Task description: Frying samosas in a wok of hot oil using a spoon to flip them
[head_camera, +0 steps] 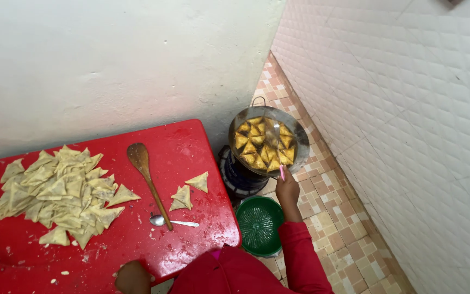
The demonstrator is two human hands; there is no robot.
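Right hand (288, 190) grips pink-handled utensil (279, 155) over triangular golden pastries (262, 142).

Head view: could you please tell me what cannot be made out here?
- Left hand: partly cut off by the bottom edge; its grip unclear.
- Slotted spoon in the right hand: its blade blurs into the oil of the frying pan.
- Stove: mostly hidden under that pan.

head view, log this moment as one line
right hand: holds pink-handled utensil in frying pan | left hand: on red table edge | samosas: frying
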